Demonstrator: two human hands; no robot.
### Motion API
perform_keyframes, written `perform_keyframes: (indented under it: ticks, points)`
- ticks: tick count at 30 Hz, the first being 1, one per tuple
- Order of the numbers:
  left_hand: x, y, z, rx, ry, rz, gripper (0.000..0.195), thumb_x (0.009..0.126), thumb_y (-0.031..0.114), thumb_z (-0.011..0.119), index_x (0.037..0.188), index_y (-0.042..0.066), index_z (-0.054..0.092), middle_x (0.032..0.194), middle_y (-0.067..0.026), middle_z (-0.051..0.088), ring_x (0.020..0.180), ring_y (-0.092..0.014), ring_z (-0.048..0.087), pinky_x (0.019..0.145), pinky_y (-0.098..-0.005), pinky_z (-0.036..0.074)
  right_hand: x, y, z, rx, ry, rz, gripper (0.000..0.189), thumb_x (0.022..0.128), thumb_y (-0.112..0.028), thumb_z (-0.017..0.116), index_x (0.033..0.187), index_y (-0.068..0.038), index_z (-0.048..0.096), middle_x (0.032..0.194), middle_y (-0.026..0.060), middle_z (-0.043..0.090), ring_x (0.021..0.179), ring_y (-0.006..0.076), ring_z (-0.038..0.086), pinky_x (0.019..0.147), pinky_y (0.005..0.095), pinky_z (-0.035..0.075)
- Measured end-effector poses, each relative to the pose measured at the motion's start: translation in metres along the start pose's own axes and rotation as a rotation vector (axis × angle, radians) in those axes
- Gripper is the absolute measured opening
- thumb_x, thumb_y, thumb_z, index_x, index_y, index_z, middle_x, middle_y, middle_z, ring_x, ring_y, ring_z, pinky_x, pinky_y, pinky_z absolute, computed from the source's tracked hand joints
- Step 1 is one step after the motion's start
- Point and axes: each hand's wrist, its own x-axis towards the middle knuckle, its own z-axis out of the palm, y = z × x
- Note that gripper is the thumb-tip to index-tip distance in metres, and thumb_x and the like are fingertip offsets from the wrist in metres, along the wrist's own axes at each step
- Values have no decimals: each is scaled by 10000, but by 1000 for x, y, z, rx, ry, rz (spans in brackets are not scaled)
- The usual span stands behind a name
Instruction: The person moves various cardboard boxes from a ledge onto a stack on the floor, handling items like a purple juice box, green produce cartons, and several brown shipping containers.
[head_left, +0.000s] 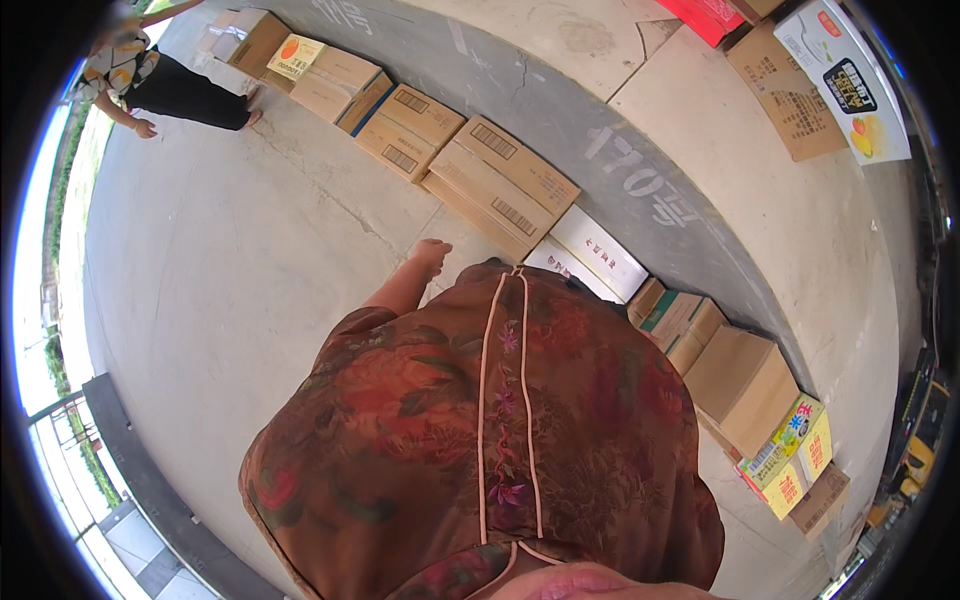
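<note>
My left hand (430, 256) hangs over the concrete floor with its fingers curled in, and nothing shows in it. It is apart from the boxes, the nearest being a large taped brown carton (501, 187) ahead and to the right. My right hand is out of sight behind my brown floral shirt (592, 420). On my right, just beyond the shirt, lie a white carton (598, 244) with red writing, a brown carton with a green band (673, 319) and a plain brown cardboard box (731, 371).
The cartons line a grey painted strip (637, 176) with white markings. Another person (180, 86) stands at the far left, near the row's end. A yellow-green printed carton (787, 454) lies at right. More boxes, including a white printed carton (844, 82), stand across the strip.
</note>
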Motion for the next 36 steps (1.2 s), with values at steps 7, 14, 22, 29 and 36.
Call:
perform_keyframes:
  ticks: [7, 14, 22, 29, 36]
  points:
    - [20, -46, -11, 88, -12, -39, 249, 763, 224, 614, 963, 76, 612, 688, -31, 505, 556, -150, 480, 473, -305, 418, -19, -13, -1, 33, -200, 1, 206, 583, -180, 695, 722, -63, 597, 731, 102, 583, 759, 302, 604, 603, 403, 478]
    - [10, -8, 17, 120, -160, -212, 468, 800, 246, 599, 1229, 94, 494, 1024, -74, 556, 883, -197, 557, 759, -342, 464, -15, -49, -36, 697, -313, 688, 241, 752, -270, 561, 644, -55, 574, 564, 95, 582, 461, 200, 561, 473, 346, 449]
    - [43, 11, 46, 143, -150, -166, 507, 795, 253, 614, 1251, 75, 480, 1056, -75, 551, 912, -197, 540, 795, -348, 443, 73, -62, 10, 624, -409, 597, 318, 745, -327, 587, 872, -38, 628, 860, 176, 621, 870, 283, 608, 759, 383, 469]
    - [103, -2, 94, 61, -186, -227, 490, 795, 201, 608, 1248, 62, 482, 978, -29, 546, 812, -151, 508, 703, -302, 431, 265, -54, 57, 508, -287, 473, 528, 764, -279, 618, 1209, -23, 495, 1260, 172, 468, 1144, 297, 482, 953, 368, 404]
    - [174, -36, 162, -141, -135, -360, 546, 801, 233, 631, 1294, 95, 440, 1060, -42, 535, 877, -189, 500, 743, -355, 425, 407, -34, 99, 448, -205, 414, 582, 770, -210, 609, 1289, -52, 398, 1326, 140, 396, 1179, 305, 446, 969, 388, 402]
